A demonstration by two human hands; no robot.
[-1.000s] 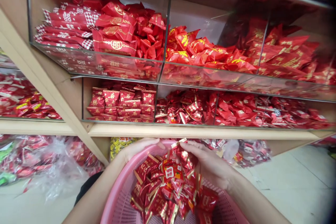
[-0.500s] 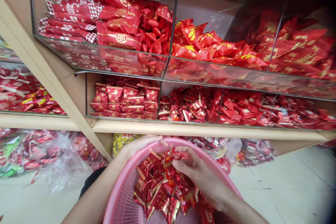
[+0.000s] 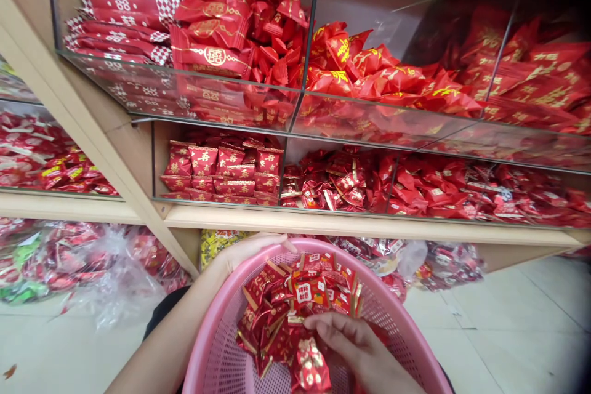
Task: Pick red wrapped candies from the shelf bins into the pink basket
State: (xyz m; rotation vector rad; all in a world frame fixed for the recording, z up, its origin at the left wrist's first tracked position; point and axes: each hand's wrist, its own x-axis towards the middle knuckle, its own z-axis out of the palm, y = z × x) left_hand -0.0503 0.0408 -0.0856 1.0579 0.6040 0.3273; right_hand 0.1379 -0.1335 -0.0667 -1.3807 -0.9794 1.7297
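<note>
The right hand (image 3: 348,341) is inside the pink basket (image 3: 205,326), with its thumb and finger pinching a small red packet (image 3: 310,364). The left hand (image 3: 252,249) is bent over the basket's far left rim and holds it. More red and gold packets (image 3: 268,314) lie in a heap in the basket. Behind the basket is a wooden shelf (image 3: 360,225) with clear boxes full of red packets. Under the shelf, left of the basket, is a yellow bag (image 3: 217,243). Pale floor tiles (image 3: 517,326) are right of the basket.
</note>
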